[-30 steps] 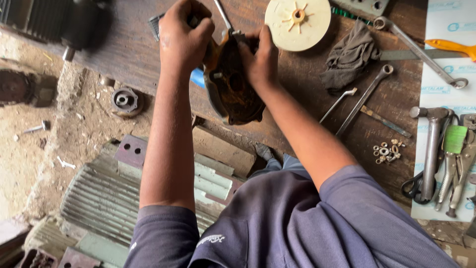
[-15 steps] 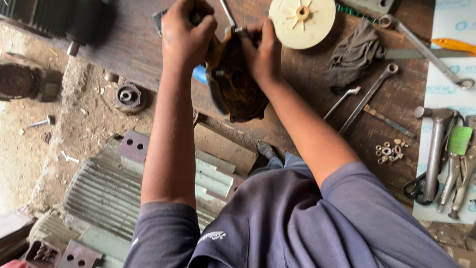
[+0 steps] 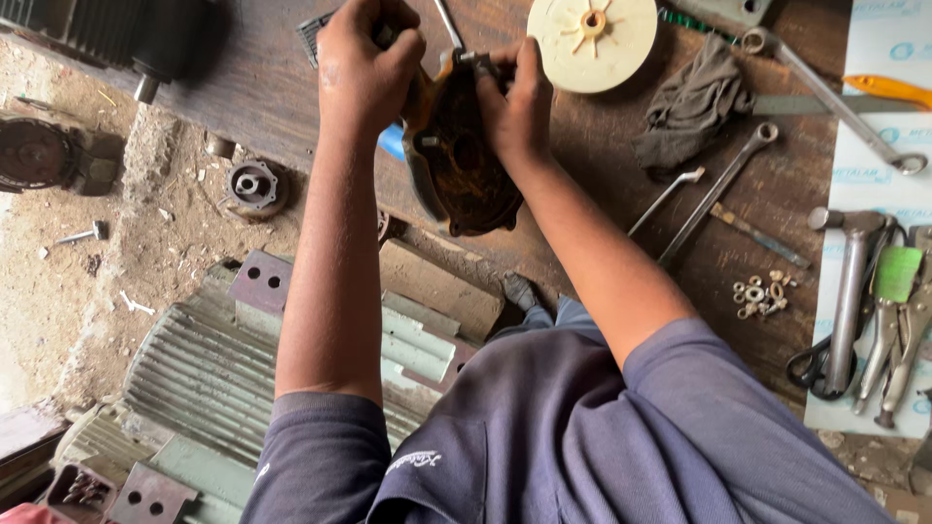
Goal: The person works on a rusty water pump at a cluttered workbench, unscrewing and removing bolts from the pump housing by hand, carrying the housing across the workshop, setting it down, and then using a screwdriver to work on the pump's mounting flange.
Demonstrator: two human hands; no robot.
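A rusty, dark metal motor cover (image 3: 464, 160) stands on edge at the near side of a worn wooden workbench (image 3: 602, 165). My left hand (image 3: 364, 63) is closed over its upper left rim, apparently around a tool whose thin metal shaft (image 3: 448, 23) pokes up beside my fingers. My right hand (image 3: 515, 97) grips the cover's upper right edge. A blue object (image 3: 393, 142) peeks out behind the cover.
On the bench lie a cream plastic fan disc (image 3: 592, 41), a grey rag (image 3: 691, 105), spanners (image 3: 718, 189), a heap of nuts and washers (image 3: 762, 291), a hammer (image 3: 847, 291) and pliers (image 3: 893, 320). A ribbed green motor housing (image 3: 204, 378) sits on the dirt floor.
Both hands and the cover stay in nearly the same grip. The view has drifted slightly, so the bench items sit a little higher and further right.
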